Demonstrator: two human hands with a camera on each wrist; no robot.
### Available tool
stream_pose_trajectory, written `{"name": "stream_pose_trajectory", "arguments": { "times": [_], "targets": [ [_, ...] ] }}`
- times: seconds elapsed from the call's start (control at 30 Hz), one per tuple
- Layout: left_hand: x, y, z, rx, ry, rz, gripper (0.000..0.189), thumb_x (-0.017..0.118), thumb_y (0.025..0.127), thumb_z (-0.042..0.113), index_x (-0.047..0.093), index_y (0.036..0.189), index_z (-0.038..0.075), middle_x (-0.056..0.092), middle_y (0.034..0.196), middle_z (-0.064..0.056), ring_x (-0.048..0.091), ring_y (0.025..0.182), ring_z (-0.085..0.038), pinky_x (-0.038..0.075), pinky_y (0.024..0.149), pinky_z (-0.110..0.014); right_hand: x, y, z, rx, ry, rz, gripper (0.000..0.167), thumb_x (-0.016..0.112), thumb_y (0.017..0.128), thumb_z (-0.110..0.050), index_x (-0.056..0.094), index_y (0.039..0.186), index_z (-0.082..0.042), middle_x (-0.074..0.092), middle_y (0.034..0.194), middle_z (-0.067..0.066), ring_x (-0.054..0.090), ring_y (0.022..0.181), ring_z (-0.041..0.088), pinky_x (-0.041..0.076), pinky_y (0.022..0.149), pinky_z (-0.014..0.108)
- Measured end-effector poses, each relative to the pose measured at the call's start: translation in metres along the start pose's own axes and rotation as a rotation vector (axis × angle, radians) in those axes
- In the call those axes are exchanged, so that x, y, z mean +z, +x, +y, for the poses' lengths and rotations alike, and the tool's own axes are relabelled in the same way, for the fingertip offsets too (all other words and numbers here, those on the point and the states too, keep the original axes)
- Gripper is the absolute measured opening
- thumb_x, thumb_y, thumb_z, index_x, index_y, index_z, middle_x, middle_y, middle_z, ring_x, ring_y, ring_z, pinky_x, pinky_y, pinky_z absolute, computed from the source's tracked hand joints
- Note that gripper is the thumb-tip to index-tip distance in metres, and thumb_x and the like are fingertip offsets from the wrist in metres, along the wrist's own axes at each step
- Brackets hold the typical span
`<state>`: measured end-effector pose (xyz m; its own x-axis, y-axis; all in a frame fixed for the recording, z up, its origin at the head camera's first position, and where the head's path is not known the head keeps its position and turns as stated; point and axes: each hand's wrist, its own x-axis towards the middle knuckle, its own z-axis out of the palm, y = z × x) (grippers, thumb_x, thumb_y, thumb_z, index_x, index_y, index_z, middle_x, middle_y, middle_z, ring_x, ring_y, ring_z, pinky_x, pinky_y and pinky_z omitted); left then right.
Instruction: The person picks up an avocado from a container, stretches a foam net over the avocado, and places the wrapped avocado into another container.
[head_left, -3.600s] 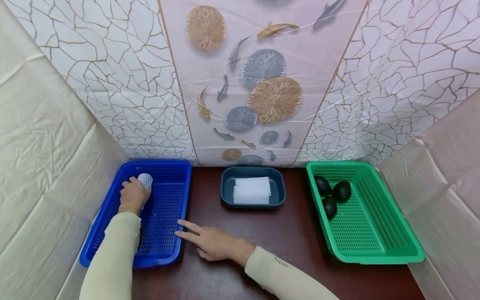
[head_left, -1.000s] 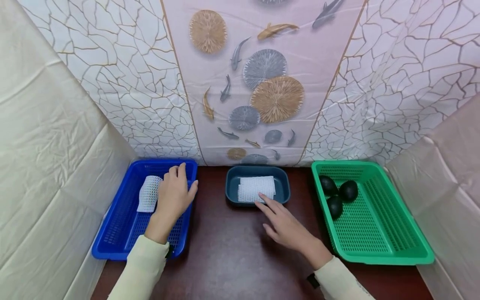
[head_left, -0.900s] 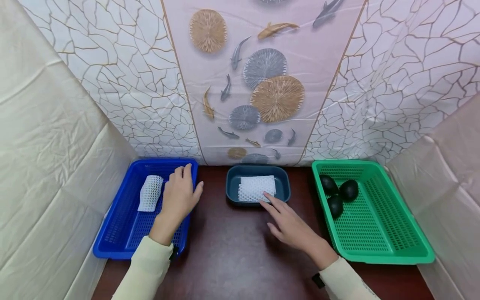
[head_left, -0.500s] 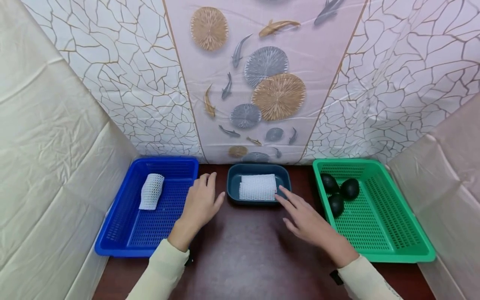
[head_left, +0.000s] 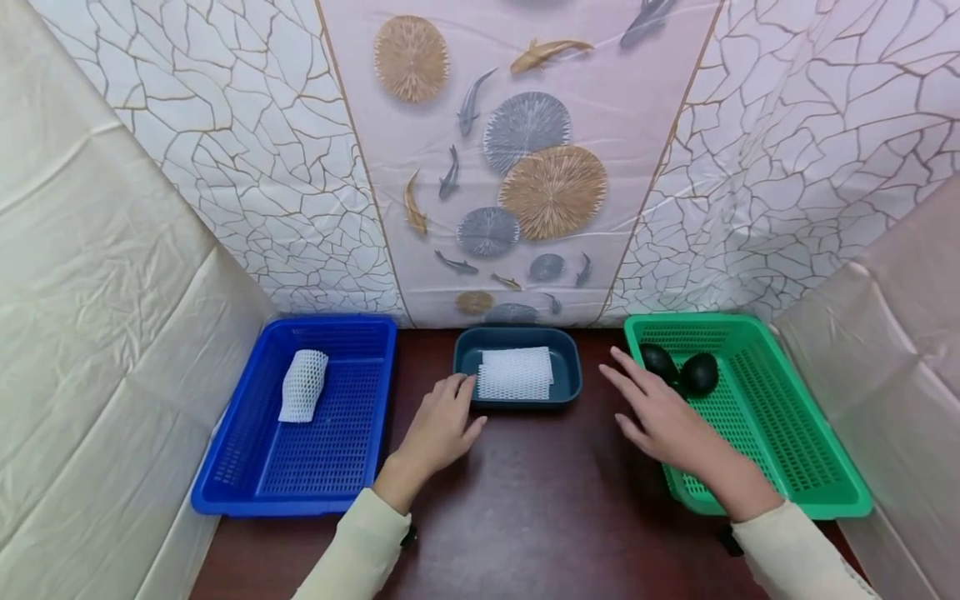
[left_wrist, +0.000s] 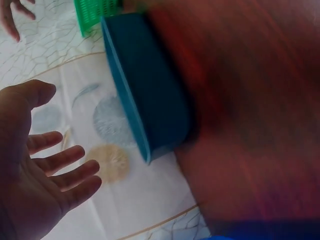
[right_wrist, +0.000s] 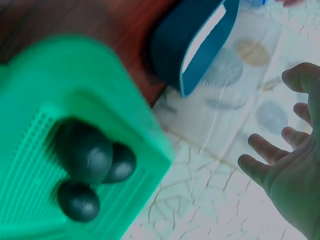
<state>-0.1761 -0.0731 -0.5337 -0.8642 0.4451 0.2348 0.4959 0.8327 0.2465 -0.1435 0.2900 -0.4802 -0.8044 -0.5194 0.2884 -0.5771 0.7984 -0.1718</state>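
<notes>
My left hand [head_left: 437, 427] is over the table by the near left corner of a dark teal tray [head_left: 517, 403], fingers loosely bent and holding nothing. In that tray lie white foam net sleeves [head_left: 514, 375], flat and overlapping. My right hand [head_left: 667, 421] hovers at the left rim of a green basket [head_left: 787, 505], fingers spread and nothing in them. Three black egg-shaped things [right_wrist: 84, 150] sit in the basket in the right wrist view; the head view shows two, the hand hiding the other. A stuffed-looking white net sleeve [head_left: 303, 385] lies in the blue basket [head_left: 330, 454].
All the containers stand on a dark red-brown table [head_left: 525, 500]. A patterned cloth [head_left: 525, 275] with fish and round motifs hangs right behind them. Pale cloth walls [head_left: 112, 333] close off both sides.
My left hand has let go of the filled net sleeve, leaving it in the blue basket, and moved right to the teal tray. The right hand has moved right, past the tray, to the green basket.
</notes>
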Motion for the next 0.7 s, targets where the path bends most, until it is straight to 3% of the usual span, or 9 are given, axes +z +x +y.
{"name": "stream_pose_trajectory", "arguments": {
  "times": [0.2, 0.43, 0.53, 0.7],
  "targets": [
    [0.02, 0.005, 0.002, 0.027, 0.059, -0.01, 0.063, 0.067, 0.099, 0.039, 0.051, 0.148, 0.003, 0.057, 0.142, -0.017, 0.056, 0.131, -0.035, 0.052, 0.1, -0.052, -0.009, -0.006, 0.022, 0.05, 0.042, -0.003, 0.079, 0.076, 0.09, -0.007, 0.037, 0.158, -0.005, 0.025, 0.168, 0.02, 0.049, 0.134, 0.047, 0.05, 0.096, 0.06],
    [0.038, 0.013, 0.0, 0.087, 0.154, -0.023, 0.058, 0.067, 0.098, 0.039, 0.054, 0.143, 0.004, 0.06, 0.137, -0.016, 0.057, 0.127, -0.033, 0.053, 0.099, -0.05, -0.008, -0.01, 0.047, 0.183, 0.202, -0.085, 0.071, 0.068, 0.098, -0.008, 0.033, 0.159, -0.005, 0.026, 0.165, 0.024, 0.037, 0.142, 0.052, 0.044, 0.101, 0.066],
    [0.045, 0.016, -0.001, 0.106, 0.182, -0.032, 0.056, 0.068, 0.098, 0.037, 0.055, 0.141, 0.004, 0.061, 0.136, -0.016, 0.058, 0.126, -0.032, 0.053, 0.1, -0.049, -0.008, -0.011, 0.059, 0.271, 0.252, -0.109, 0.069, 0.065, 0.1, -0.01, 0.03, 0.159, -0.001, 0.026, 0.163, 0.029, 0.034, 0.143, 0.053, 0.04, 0.103, 0.069],
    [0.054, 0.018, -0.001, 0.128, 0.221, -0.016, 0.051, 0.07, 0.097, 0.034, 0.059, 0.137, 0.004, 0.063, 0.132, -0.014, 0.061, 0.121, -0.031, 0.054, 0.098, -0.048, -0.006, -0.016, 0.079, 0.47, 0.352, -0.193, 0.074, 0.057, 0.106, -0.026, 0.017, 0.161, 0.004, 0.02, 0.16, 0.038, 0.035, 0.138, 0.057, 0.039, 0.101, 0.071]
  ]
}}
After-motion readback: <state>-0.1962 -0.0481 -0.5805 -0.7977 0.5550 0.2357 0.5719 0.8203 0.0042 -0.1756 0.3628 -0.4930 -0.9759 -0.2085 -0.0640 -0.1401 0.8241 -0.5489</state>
